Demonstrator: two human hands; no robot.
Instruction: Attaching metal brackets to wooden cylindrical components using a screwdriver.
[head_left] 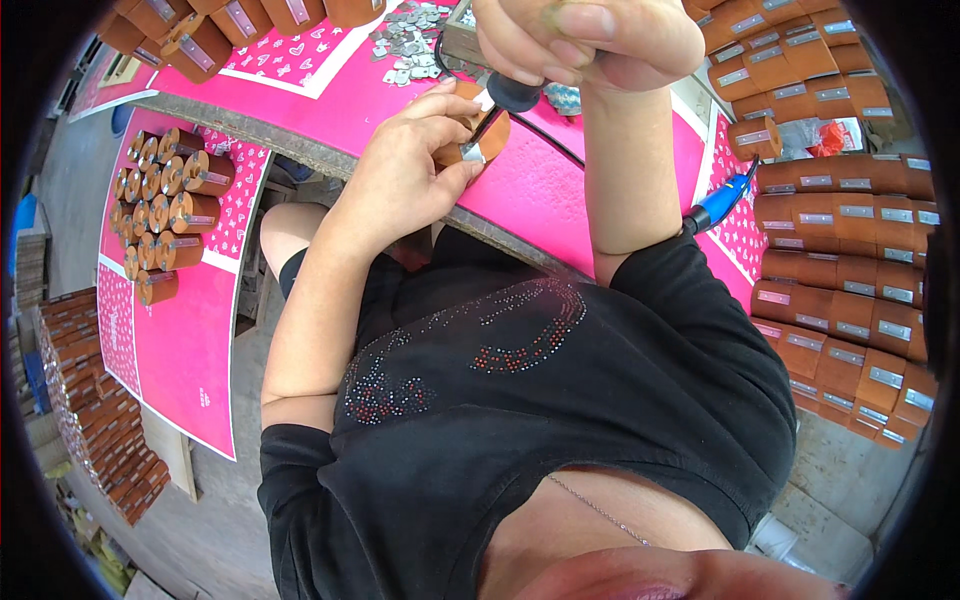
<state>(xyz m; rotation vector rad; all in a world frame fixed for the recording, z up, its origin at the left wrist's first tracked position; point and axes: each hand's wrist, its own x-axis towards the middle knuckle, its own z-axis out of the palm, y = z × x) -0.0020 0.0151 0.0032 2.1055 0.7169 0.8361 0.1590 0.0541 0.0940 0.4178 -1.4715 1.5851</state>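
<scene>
At the upper middle, the left hand (412, 165) is clamped on the brown block (497, 141). The right hand (605, 42) is closed around a black tool (514, 93). It should help to hold the block still and keep the tool straight over the strip (474, 154).

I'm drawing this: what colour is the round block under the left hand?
The round block is orange-brown, best seen in head view.

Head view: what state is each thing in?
Left hand, clasping a brown block.
Brown block, held, bearing a metal plate.
Right hand, raised, curled; grip partly hidden.
Black tool, slanting down toward the plate.
Small metal pieces, heaped loose.
Blue-and-black tool, unheld.
Brown blocks at right, stacked in rows.
Cylindrical brown blocks at left, grouped.
</scene>
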